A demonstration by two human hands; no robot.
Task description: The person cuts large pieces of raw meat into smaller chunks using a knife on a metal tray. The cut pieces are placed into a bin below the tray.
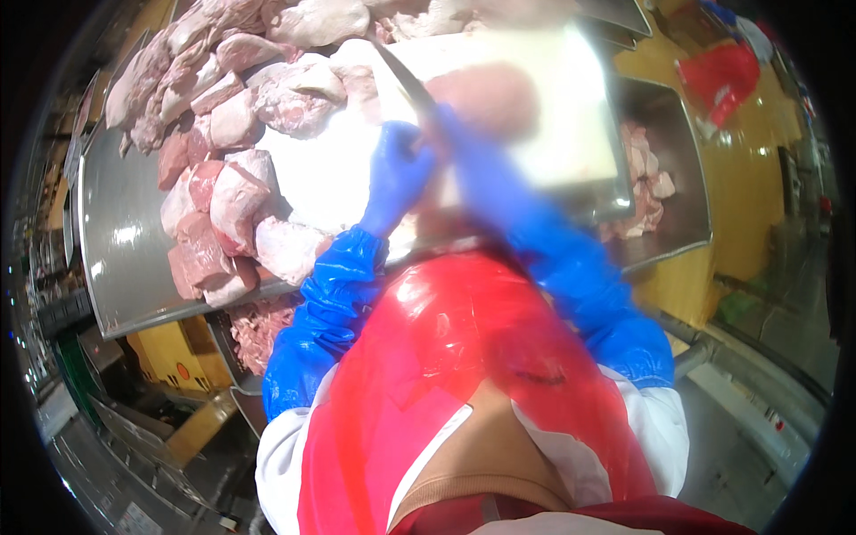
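Note:
My right hand [468,156], blue-gloved and blurred, is closed around a knife [406,80], whose blade points up and away to the left over a white cutting board [575,160]. My left hand [399,169], also blue-gloved, is beside it with fingers curled; whatever they hold, if anything, I cannot make out. A blurred reddish piece of meat [481,98] lies on the board just beyond my right hand. Many raw pale-pink meat pieces [294,89] are heaped left of and beyond my hands on a steel tray [125,232].
A steel bin [678,223] of meat pieces [646,178] sits right of the board. Another container of small meat scraps [263,334] is at lower left. Red items [713,85] show at upper right. My red apron fills the near middle.

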